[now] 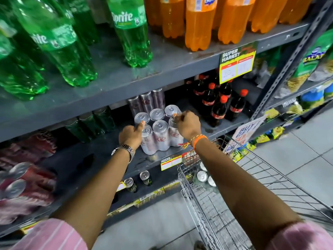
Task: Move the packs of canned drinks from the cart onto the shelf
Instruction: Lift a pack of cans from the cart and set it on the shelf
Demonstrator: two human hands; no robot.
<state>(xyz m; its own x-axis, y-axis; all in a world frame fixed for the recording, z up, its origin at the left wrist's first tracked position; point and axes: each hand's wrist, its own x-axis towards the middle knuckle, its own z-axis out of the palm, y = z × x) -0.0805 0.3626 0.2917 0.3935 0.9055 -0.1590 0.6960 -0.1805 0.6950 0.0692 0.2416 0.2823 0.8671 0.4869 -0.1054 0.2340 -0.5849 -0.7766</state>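
A shrink-wrapped pack of silver cans (160, 132) stands upright on the grey middle shelf (100, 159), near its front edge. My left hand (131, 135), with a wristwatch, grips the pack's left side, thumb up against a can top. My right hand (187, 124), with an orange wristband, is closed on the pack's right top edge. Another silver pack (146, 101) stands just behind it. The wire cart (234, 186) is below my right arm, and a few silver can tops (202, 175) show inside it.
Green Sprite bottles (126, 29) and orange Fanta bottles (200, 24) fill the shelf above. Cola bottles (219, 103) stand right of the pack, green cans (90, 123) to its left, red can packs (27, 186) at far left. Two dark cans (138, 181) sit on the shelf below.
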